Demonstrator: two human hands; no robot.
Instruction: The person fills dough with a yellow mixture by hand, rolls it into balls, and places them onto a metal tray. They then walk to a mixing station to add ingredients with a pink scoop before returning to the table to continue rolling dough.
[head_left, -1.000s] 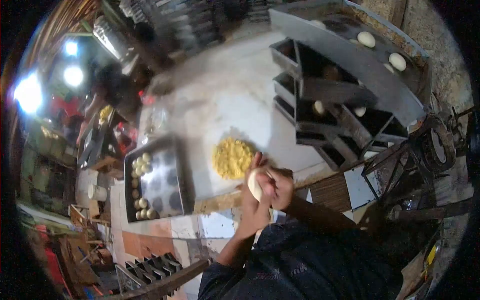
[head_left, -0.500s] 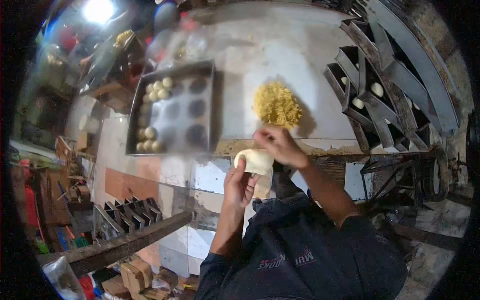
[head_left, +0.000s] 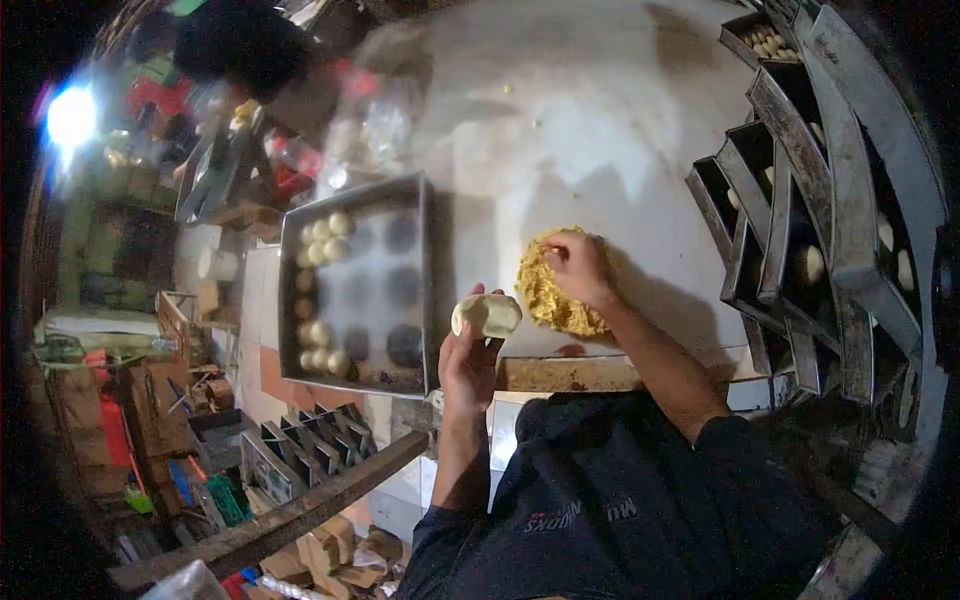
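My left hand (head_left: 468,365) is raised at the table's front edge, its fingers and thumb around a flattened piece of pale dough (head_left: 488,316). To its right, a heap of yellow crumbly filling (head_left: 560,305), perhaps grated cheese, lies on the table. My right hand (head_left: 580,265) is over the top of this heap, fingertips pinched together on a bit of the filling. The fingers partly cover the heap behind them.
On the left sits a square metal tray (head_left: 428,290) with several round dough balls (head_left: 325,240) in groups. Narrow metal loaf tins (head_left: 790,230), some holding dough, crowd the right side. More tins (head_left: 310,445) stand lower left near a wooden beam (head_left: 280,515).
My right hand has gone from just above the dough piece to the yellow heap and pinches there. My left hand still holds the dough. The view has shifted, with the table lower in it.
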